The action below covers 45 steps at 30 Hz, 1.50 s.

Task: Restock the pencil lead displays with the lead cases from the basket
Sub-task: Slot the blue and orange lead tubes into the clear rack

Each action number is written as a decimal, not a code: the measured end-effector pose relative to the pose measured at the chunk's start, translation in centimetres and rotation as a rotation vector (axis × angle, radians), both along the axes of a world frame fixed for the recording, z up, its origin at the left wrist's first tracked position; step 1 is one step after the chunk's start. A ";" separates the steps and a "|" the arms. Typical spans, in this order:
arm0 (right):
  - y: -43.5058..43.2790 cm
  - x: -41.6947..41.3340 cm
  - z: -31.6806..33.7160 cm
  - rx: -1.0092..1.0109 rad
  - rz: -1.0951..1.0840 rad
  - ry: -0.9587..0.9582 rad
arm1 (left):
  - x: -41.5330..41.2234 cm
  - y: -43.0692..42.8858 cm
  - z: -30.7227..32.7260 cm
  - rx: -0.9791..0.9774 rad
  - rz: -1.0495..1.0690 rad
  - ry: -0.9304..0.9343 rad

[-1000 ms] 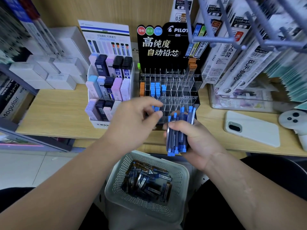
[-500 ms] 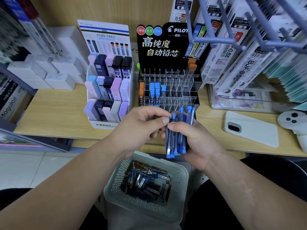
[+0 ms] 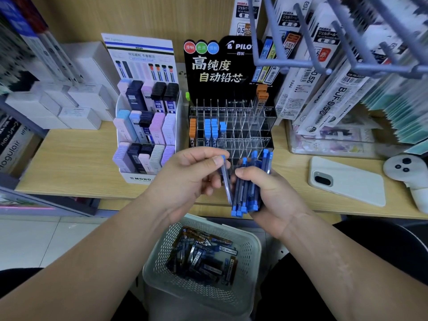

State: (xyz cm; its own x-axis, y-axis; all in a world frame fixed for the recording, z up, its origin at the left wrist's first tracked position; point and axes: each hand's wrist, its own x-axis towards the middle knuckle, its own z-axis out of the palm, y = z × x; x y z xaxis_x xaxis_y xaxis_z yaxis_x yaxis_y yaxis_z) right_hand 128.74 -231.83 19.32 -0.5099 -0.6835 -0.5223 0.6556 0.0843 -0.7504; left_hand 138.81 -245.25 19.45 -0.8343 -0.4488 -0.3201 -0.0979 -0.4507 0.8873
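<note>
Left hand: your left hand [image 3: 190, 179] is pinching a single lead case [image 3: 225, 181] between thumb and forefinger, with the other fingers curling loosely underneath.
Right hand: your right hand [image 3: 271, 198] is gripping a bundle of lead cases [image 3: 246, 193], with the thumb pressing across the front and blue caps sticking out above and below the fingers.
Single case: it is standing almost upright, leaning a little, just beside the bundle's left edge; you cannot tell whether the two are touching.
Position: both hands are hovering over the front edge of the surface [image 3: 76, 158], just in front of the Pilot display [image 3: 234, 126].
Pilot display: orange-capped cases are filling its leftmost clear column and blue-capped ones are sitting in the next few columns.
Basket: the pale perforated basket [image 3: 162, 242] is sitting below your hands, in front of the surface edge, holding a loose heap of lead cases [image 3: 203, 256].
Mono display: the Mono display [image 3: 146, 130] is standing just left of the Pilot one, showing three tiers of pastel and dark cases.
Phone: a white phone [image 3: 347, 181] is lying camera-side up on the surface to your right.
</note>
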 end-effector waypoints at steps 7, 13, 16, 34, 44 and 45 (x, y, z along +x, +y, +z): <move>-0.2 -0.1 0.2 -0.029 0.008 -0.030 | 0.3 -1.0 0.3 0.019 0.086 0.067; -0.1 -0.7 0.2 -0.020 -0.028 -0.039 | -0.5 -1.0 1.9 -0.288 0.194 -0.040; 0.3 -1.2 0.4 -0.027 -0.058 -0.041 | -1.7 -1.4 2.5 -0.542 0.295 -0.093; 1.5 -2.0 0.7 -0.070 -0.051 0.002 | -5.2 -2.9 2.5 -1.496 0.095 -0.238; 1.3 -1.8 0.7 -0.075 -0.048 -0.009 | -6.4 -2.9 1.6 -1.541 0.116 -0.304; 1.3 -1.8 0.7 -0.078 -0.044 -0.013 | -6.4 -2.9 1.6 -1.537 0.119 -0.312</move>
